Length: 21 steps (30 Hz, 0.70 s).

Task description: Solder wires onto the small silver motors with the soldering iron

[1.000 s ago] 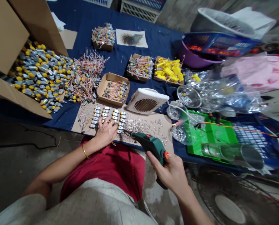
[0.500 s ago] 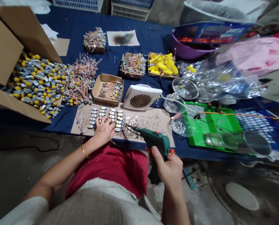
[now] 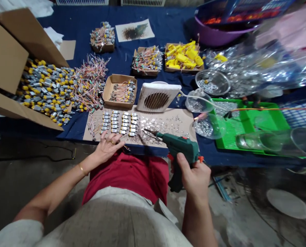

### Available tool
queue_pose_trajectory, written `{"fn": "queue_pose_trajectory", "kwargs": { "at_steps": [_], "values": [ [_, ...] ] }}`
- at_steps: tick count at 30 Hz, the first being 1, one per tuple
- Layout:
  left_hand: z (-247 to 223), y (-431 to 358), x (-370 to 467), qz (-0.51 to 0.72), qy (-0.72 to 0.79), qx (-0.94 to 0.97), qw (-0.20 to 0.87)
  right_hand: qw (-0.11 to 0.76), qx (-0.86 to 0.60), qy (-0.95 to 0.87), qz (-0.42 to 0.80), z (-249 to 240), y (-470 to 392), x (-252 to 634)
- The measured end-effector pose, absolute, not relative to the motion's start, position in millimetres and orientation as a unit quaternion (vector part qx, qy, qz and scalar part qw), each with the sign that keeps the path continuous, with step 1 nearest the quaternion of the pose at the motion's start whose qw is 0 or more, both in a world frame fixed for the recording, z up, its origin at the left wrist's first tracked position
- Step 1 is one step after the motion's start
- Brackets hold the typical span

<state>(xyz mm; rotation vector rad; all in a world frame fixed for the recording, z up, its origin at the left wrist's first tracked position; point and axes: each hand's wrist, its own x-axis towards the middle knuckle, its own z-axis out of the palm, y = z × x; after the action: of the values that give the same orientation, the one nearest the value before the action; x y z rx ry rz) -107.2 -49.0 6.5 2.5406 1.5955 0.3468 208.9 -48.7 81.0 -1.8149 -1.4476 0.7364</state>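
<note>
My right hand [image 3: 196, 173] is wrapped round the dark green handle of a soldering gun [image 3: 181, 145] with red buttons. The gun's metal tip points left, just right of several rows of small motors [image 3: 123, 124] with yellow ends. These motors lie in columns on a flat cardboard sheet [image 3: 178, 137]. My left hand [image 3: 108, 146] rests at the sheet's near edge, its fingers spread below the left columns; what lies under the palm is hidden. Loose small metal bits [image 3: 159, 125] lie scattered across the sheet around the gun's tip. A tangle of thin wires [image 3: 92, 127] is at its left end.
Behind the sheet stand a white vent fan [image 3: 158, 97] and a small box of wired motors [image 3: 120, 91]. A large carton [image 3: 46, 92] spills motors at left. Yellow parts [image 3: 185, 56] fill another box. At right are a metal bowl [image 3: 212, 82] and a green tray [image 3: 245, 120].
My left hand has drawn back from on top of the motors to their near edge. The soldering gun's tip sits slightly farther from the right column. The whole view has shifted a little.
</note>
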Motion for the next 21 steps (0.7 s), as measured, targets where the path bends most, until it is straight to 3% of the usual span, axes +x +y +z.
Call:
{"fn": "queue_pose_trajectory", "kwargs": {
  "at_steps": [3,8,21],
  "values": [
    [-5.2,-46.1,-102.4,0.128,0.483,0.862,0.08,0.344,-0.687,-0.575,0.282,76.3,-53.6,209.6],
    [11.4,-25.7,-81.6,0.176,0.635,0.741,0.128,0.369,-0.693,-0.549,0.286,65.6,-61.0,219.0],
    [24.0,-18.5,-71.5,0.065,0.702,0.689,0.164,0.348,-0.686,-0.564,0.301,57.9,-56.6,229.6]
  ]
}}
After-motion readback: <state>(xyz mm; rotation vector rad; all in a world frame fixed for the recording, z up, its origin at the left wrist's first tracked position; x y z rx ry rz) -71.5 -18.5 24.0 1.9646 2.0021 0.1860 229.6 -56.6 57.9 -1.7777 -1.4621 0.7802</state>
